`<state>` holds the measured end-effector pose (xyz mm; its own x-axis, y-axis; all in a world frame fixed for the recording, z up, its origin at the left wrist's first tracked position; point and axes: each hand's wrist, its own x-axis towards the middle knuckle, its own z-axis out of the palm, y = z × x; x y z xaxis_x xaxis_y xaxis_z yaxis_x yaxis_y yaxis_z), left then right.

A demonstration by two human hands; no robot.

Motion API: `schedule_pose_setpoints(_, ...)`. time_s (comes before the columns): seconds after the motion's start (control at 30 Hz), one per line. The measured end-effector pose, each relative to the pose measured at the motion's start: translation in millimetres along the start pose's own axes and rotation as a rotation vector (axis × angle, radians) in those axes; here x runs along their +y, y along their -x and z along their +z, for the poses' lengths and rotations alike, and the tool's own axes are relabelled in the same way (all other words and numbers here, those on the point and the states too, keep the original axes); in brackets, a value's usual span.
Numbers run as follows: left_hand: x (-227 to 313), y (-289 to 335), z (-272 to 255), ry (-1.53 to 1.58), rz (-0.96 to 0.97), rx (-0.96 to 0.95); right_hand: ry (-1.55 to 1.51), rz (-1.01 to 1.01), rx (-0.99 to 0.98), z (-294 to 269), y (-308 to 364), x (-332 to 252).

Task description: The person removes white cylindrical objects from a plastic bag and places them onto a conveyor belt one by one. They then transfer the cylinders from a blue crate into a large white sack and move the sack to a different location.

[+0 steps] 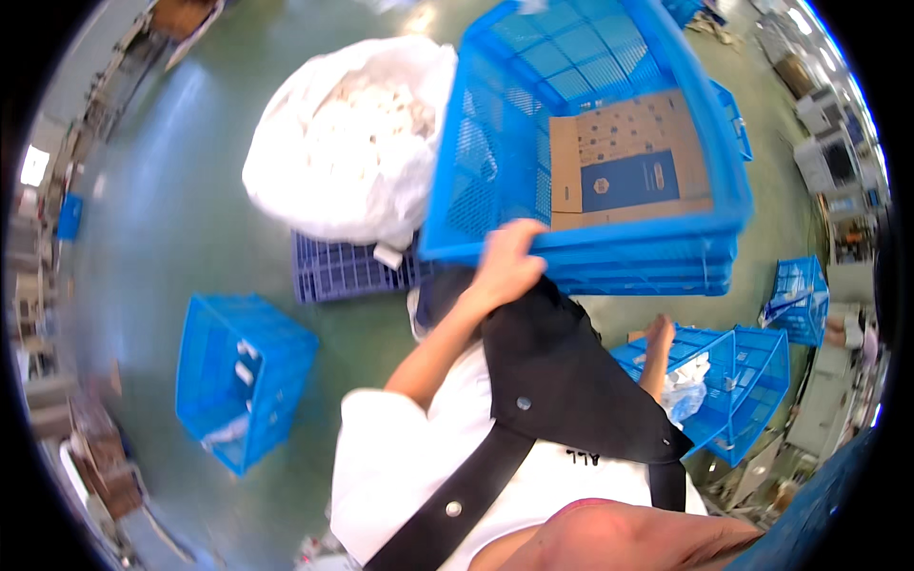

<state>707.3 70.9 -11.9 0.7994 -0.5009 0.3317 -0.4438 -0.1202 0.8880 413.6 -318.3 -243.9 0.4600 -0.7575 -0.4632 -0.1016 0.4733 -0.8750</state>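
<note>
A large blue plastic crate (581,238) stands in front of me, apparently on top of other crates. Flattened brown cardboard (628,124) with a dark blue printed panel lies inside it. My left hand (511,264) is closed over the crate's near rim, left of the middle, a little blurred. Lower and to the right, my right hand (659,330) hangs next to smaller blue crates (752,381). Its fingers look curled in, and whatever they may hold is too small to tell. White and clear plastic wrapping (687,381) sits in the nearest of those crates.
Left of the large crate, a big white sack (314,162) full of small pale pieces rests on a dark purple slatted pallet (343,271). Another blue crate (276,381) stands on the green floor at left. Benches and machines line the far right.
</note>
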Motion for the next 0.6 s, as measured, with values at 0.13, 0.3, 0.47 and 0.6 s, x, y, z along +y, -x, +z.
schedule_pose_setpoints(0.13, 18, 28, 47, 0.034, 0.009, -0.89, 0.445, 0.452, 0.134, -84, 54, 86)
schedule_pose_setpoints(0.3, -20, 92, 28, 0.107, -0.378, -0.571, 0.796, 0.645, -0.072, -66, 103, 119)
schedule_pose_setpoints(0.47, -22, 111, -8, 0.469, -0.727, -0.463, 0.931, 0.574, -0.282, -5, 86, 121)
schedule_pose_setpoints(0.6, -34, 125, -41, 0.821, -1.02, -0.105, 0.976, 0.421, -0.341, 74, 37, 95)
